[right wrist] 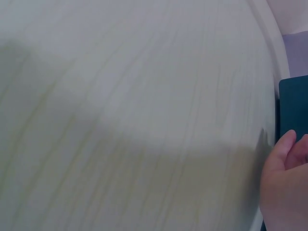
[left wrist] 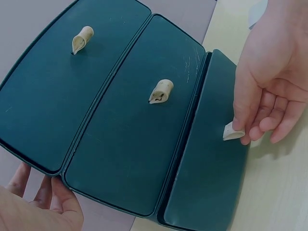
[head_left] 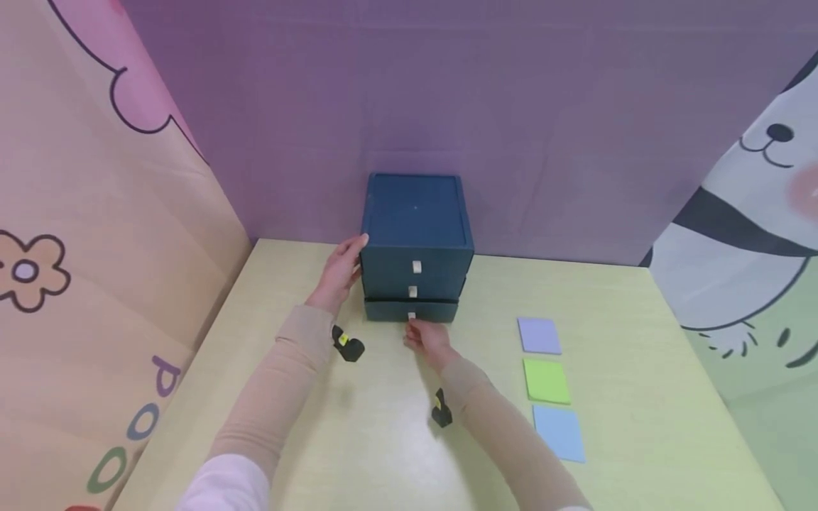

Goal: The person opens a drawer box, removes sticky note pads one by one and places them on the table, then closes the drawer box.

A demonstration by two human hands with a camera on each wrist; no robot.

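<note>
A dark blue-green three-drawer box (head_left: pixel 417 211) stands against the purple backdrop, with a small pale loop tab on each drawer front. My left hand (head_left: pixel 341 273) rests against the left side of the box, its fingertips touching the wall in the left wrist view. At the bottom drawer (head_left: pixel 385 311), my right hand (head_left: pixel 431 343) pinches the pale pull tab (left wrist: pixel 233 131) between thumb and fingers. That drawer sticks out slightly from the box. Both the top drawer (left wrist: pixel 77 82) and the middle drawer (left wrist: pixel 130 125) are closed. The right wrist view shows mostly tabletop.
To the right on the pale wood table (head_left: pixel 639 369) lie a purple sticky-note pad (head_left: pixel 540 336), a green one (head_left: pixel 547 381) and a blue one (head_left: pixel 559 433) in a column. Printed cloth hangs along both sides. Small black wrist devices (head_left: pixel 348 346) show by each forearm.
</note>
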